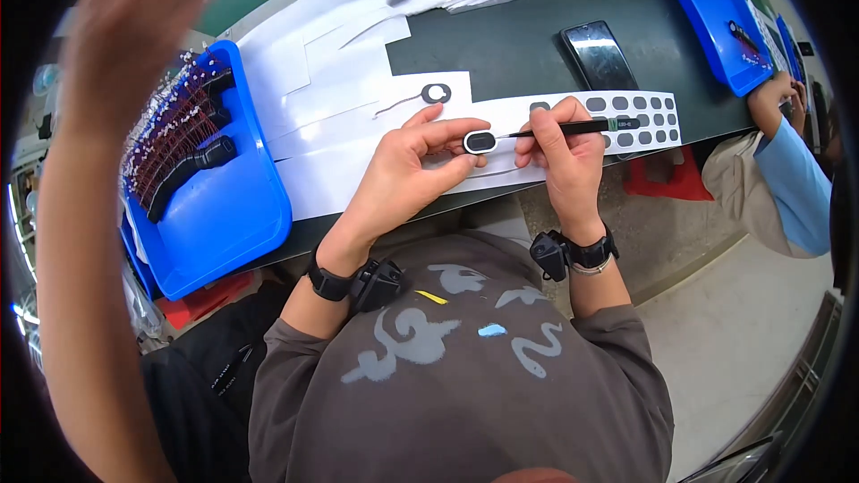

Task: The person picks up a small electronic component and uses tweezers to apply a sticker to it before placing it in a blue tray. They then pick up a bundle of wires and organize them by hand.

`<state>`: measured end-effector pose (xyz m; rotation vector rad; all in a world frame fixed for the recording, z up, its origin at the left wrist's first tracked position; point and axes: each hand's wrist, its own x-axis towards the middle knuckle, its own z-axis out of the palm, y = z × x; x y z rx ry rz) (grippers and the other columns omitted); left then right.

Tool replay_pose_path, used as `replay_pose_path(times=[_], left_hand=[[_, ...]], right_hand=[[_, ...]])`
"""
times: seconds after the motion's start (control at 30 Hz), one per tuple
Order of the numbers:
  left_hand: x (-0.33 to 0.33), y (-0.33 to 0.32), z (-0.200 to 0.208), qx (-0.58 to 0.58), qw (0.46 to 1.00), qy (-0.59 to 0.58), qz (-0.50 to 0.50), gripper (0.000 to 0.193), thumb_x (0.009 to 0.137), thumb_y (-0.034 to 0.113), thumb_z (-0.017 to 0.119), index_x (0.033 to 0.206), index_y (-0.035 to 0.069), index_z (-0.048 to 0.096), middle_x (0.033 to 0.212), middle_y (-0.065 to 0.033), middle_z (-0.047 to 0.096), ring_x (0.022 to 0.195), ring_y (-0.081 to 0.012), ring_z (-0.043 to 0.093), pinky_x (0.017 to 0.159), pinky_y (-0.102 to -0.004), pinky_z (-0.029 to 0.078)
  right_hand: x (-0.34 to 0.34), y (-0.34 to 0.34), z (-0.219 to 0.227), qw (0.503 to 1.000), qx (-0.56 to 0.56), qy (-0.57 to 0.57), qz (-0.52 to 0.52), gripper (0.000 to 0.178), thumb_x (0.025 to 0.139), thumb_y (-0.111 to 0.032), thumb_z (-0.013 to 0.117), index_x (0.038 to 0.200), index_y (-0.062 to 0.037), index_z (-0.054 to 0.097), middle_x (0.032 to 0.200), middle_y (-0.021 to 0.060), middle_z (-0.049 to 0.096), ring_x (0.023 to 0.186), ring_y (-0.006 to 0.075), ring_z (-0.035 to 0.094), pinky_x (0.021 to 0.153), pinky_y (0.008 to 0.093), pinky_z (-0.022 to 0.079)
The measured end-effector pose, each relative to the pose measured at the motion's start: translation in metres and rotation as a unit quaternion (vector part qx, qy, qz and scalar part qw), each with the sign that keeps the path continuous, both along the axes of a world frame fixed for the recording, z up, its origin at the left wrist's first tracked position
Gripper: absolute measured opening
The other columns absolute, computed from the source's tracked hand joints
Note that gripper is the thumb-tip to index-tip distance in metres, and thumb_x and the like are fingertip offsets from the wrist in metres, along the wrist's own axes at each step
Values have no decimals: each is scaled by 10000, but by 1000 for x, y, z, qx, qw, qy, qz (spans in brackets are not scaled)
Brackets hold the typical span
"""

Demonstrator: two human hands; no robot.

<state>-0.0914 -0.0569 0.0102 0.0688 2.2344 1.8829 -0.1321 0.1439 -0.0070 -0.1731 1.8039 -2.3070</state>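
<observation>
Between the thumb and fingers of my left hand (pixel 394 161) is a small oval part (pixel 480 142), black-faced with a pale rim. My right hand (pixel 573 165) pinches slim black tweezers (pixel 591 126), whose tip reaches the right edge of that part. Under my hands lies a white sheet (pixel 673 107) carrying rows of dark grey oval stickers; my right hand covers some of it. Just beyond my left fingers, a similar dark piece with a white centre and a thin wire lead (pixel 437 92) rests on white paper.
At left stands a blue tray (pixel 242 224) with black parts and red wires. Another person's blurred arm (pixel 85 241) reaches over it. A phone (pixel 599 54) lies beyond the sticker sheet. Back right is another blue tray (pixel 707 18), near another person's hand (pixel 771 100).
</observation>
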Motion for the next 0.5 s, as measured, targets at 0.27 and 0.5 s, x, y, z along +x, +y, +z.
replay_pose_path(times=[0.27, 0.5], left_hand=[[-2, -1, 5, -8, 1000, -8, -10, 274, 869, 100, 660, 1135, 50, 704, 633, 35, 547, 636, -63, 538, 1228, -440, 185], [-1, 1, 4, -7, 1000, -10, -2, 272, 871, 107, 662, 1135, 54, 707, 628, 37, 541, 629, -60, 531, 1229, -441, 181]], right_hand=[[0, -1, 1, 1000, 2, -8, -1, 206, 984, -198, 633, 852, -61, 554, 715, 55, 649, 567, 86, 582, 522, 189, 396], [0, -1, 1, 1000, -3, -24, -2, 221, 977, -210, 646, 844, -59, 555, 720, 60, 650, 581, 91, 590, 535, 198, 411]])
